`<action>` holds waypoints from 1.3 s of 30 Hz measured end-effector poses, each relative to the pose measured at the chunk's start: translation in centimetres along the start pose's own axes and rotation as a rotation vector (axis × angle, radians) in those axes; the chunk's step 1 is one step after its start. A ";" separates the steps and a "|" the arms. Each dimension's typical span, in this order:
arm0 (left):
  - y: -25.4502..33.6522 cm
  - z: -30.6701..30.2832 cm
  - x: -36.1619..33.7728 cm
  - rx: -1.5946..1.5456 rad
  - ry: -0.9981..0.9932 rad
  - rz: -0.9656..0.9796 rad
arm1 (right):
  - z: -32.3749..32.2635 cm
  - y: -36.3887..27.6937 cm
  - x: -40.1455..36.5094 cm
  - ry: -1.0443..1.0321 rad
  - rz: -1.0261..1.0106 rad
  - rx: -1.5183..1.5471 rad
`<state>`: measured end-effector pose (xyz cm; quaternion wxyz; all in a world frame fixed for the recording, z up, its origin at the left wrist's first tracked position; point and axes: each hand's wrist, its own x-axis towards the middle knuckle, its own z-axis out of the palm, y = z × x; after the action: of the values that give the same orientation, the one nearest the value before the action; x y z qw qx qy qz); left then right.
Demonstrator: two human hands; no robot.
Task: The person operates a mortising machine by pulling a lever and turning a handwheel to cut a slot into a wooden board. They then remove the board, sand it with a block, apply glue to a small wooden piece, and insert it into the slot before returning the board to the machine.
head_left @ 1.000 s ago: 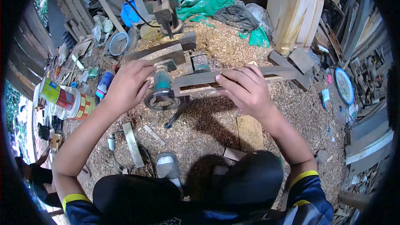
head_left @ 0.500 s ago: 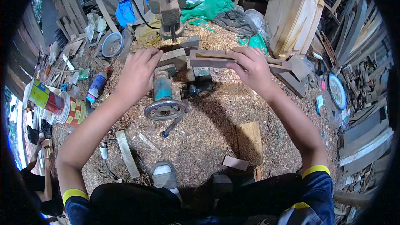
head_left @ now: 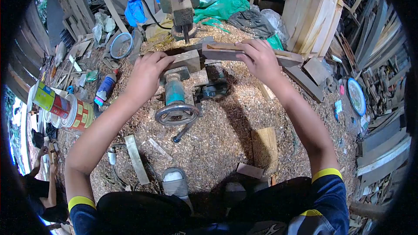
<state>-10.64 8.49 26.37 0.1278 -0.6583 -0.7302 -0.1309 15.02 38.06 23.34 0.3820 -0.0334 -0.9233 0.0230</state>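
Observation:
A drill-press-like machine with a vertical bit (head_left: 186, 34) stands ahead of me, above a vise with a teal body (head_left: 174, 92) and a metal handwheel (head_left: 177, 113). My left hand (head_left: 147, 75) is closed over a wooden block (head_left: 185, 61) at the vise; its fingertips are partly hidden. To the right, my right hand (head_left: 261, 63) grips a long piece of wood (head_left: 222, 54) from above, fingers over the far side and thumb on the near side. A long slot shows along the top of this piece. Its left end meets the dark wood beneath the bit.
Wood chips cover the ground. Boards (head_left: 264, 148) and a strip (head_left: 136, 159) lie near my feet. Paint buckets (head_left: 80, 113) and a spray can (head_left: 105, 89) stand at left. A stack of wooden panels (head_left: 311, 15) is at right. Another person's hand (head_left: 53, 156) holds wood at far left.
The slotted wood in my right hand has moved slightly away from me, closer to the bit's line. My left hand stays at the block. The whole view has shifted slightly.

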 end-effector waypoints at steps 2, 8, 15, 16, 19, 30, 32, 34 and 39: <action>-0.2 -0.1 0.3 -0.040 -0.027 -0.016 | 0.4 0.1 0.1 -0.016 0.011 -0.009; -0.8 0.0 0.8 -0.213 0.031 0.028 | 1.6 0.6 0.5 -0.035 -0.004 0.042; -1.1 -0.2 0.9 -0.199 0.008 0.048 | 2.3 1.3 1.2 -0.078 0.048 0.059; -1.1 -0.3 1.0 -0.197 -0.010 0.053 | 2.3 1.4 1.6 -0.097 0.054 0.066; -1.0 -0.6 1.0 -0.179 -0.027 0.058 | 2.7 1.2 2.1 -0.114 0.034 0.095; -1.0 -0.4 0.2 -0.139 -0.008 0.051 | 5.2 -0.3 3.4 -0.100 -0.051 0.159; -0.9 -0.5 0.3 -0.139 -0.018 0.050 | 5.3 -0.3 3.4 -0.147 -0.049 0.146; -0.8 -0.6 0.6 -0.128 -0.063 0.048 | 5.5 -0.3 3.4 -0.152 -0.047 0.147; 0.1 -0.5 1.2 -0.074 -0.028 0.098 | 6.4 0.2 3.3 -0.147 -0.036 0.163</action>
<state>-10.64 9.42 27.25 0.0994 -0.6993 -0.6934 -0.1421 8.19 38.45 21.10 0.3151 0.0161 -0.9443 0.0937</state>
